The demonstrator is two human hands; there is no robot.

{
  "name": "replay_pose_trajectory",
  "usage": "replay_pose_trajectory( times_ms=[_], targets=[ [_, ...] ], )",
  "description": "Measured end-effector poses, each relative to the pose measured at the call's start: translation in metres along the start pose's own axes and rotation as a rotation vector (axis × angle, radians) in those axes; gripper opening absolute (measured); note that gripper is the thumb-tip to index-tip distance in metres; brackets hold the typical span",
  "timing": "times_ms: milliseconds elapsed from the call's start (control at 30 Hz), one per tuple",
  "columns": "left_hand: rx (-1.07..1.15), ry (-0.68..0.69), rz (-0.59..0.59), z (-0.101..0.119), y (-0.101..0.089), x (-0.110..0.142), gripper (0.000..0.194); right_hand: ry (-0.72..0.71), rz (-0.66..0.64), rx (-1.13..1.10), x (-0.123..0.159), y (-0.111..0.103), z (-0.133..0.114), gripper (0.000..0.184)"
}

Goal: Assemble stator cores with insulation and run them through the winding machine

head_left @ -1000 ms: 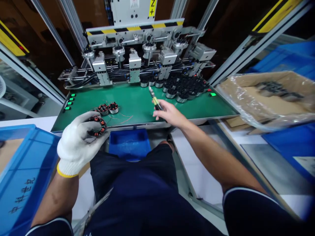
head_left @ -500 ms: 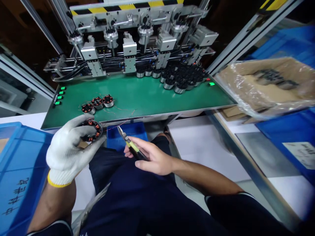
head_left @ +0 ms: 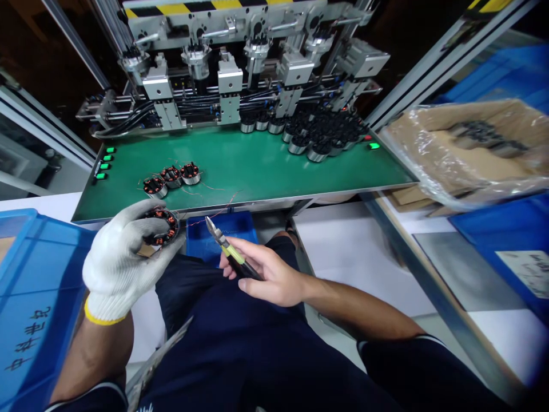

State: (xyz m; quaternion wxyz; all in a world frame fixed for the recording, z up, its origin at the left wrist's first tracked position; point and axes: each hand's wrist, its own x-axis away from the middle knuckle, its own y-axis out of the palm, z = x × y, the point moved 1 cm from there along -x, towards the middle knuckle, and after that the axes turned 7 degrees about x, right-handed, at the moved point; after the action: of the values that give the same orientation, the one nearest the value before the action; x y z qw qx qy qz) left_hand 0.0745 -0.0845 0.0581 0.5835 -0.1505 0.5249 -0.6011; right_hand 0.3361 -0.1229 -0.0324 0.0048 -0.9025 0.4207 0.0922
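My left hand (head_left: 122,257), in a white knit glove with a yellow cuff, grips a copper-wound motor stator (head_left: 166,228) by its rim. A thin reddish wire (head_left: 206,218) trails rightward from it. Bare, my right hand (head_left: 268,272) is closed around side cutters (head_left: 231,252) with yellow-and-black handles. Their jaws point up and left, close to the wire; whether they touch it I cannot tell. Three more wound stators (head_left: 171,177) with loose wire ends stand on the green worktop (head_left: 240,166) beyond my left hand.
A winding machine (head_left: 231,80) spans the back. Many black-topped stator cores (head_left: 319,137) crowd the worktop's right side. A blue bin (head_left: 197,243) sits below the front edge. To the left is a blue crate (head_left: 38,274); to the right, a plastic-lined carton (head_left: 454,154).
The view has shifted slightly. Both hands keep their grips on the stator and the side cutters, with almost no movement between them.
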Motion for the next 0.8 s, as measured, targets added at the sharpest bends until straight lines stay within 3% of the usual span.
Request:
replay_pose_trajectory(
  times_ms=[200,333,500,567,633,733,800],
  targets=[
    [0.022,0.000,-0.014,-0.002,0.001,-0.001,0.029,-0.041,0.084,0.064,-0.004,0.002,-0.004,0.066],
    [0.006,-0.010,0.007,-0.003,0.004,0.003,0.023,0.019,0.139,0.097,-0.004,-0.002,-0.002,0.058],
    [-0.012,-0.078,-0.013,-0.003,-0.004,0.054,0.020,0.167,0.131,0.083,0.012,-0.004,0.023,0.055],
    [-0.061,-0.134,-0.008,-0.005,-0.021,0.083,0.018,0.234,0.096,0.096,0.019,-0.009,0.044,0.055],
    [-0.135,-0.212,-0.023,-0.009,-0.051,0.109,0.014,0.302,0.060,0.109,0.023,-0.014,0.064,0.057],
    [-0.320,-0.349,0.049,-0.033,-0.117,0.132,0.018,0.391,0.022,0.108,0.025,-0.019,0.086,0.058],
    [-0.447,-0.446,0.104,-0.065,-0.161,0.137,0.029,0.404,0.026,0.092,0.022,-0.019,0.090,0.057]
  ],
)
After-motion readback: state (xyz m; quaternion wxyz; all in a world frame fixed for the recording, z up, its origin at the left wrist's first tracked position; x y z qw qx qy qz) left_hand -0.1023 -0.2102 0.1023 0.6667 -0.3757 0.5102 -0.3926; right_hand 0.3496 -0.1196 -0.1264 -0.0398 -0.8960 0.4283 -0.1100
